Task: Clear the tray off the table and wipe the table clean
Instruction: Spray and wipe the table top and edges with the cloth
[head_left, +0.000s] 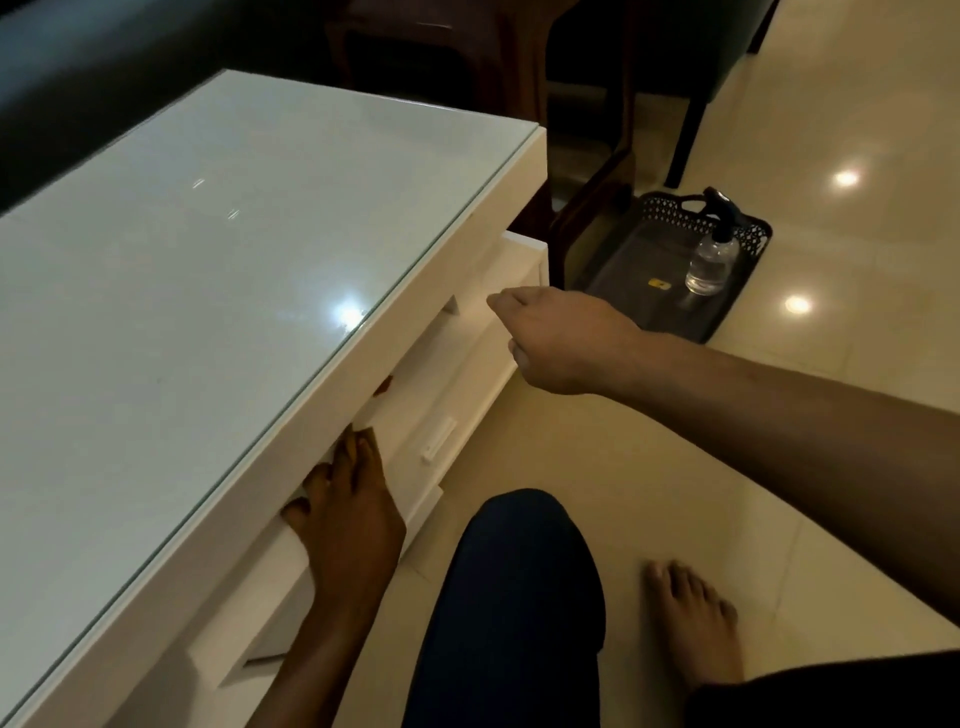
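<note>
The white table with a glass top (208, 260) fills the left of the view, and nothing lies on the glass. The black perforated tray (634, 260) sits on the floor beyond the table's right end, with a clear spray bottle (711, 265) standing in it. My left hand (343, 499) reaches into the gap of a pulled-out drawer (410, 415) under the table top, fingers spread, tips partly hidden. My right hand (561, 338) hovers above a second pulled-out drawer (498, 306), fingers curled under, nothing visible in it.
My knee in dark trousers (519, 597) and my bare foot (696, 623) rest on the glossy tiled floor (857, 260). Dark wooden furniture legs (685, 130) stand behind the tray. A dark sofa (78, 78) runs along the table's far side.
</note>
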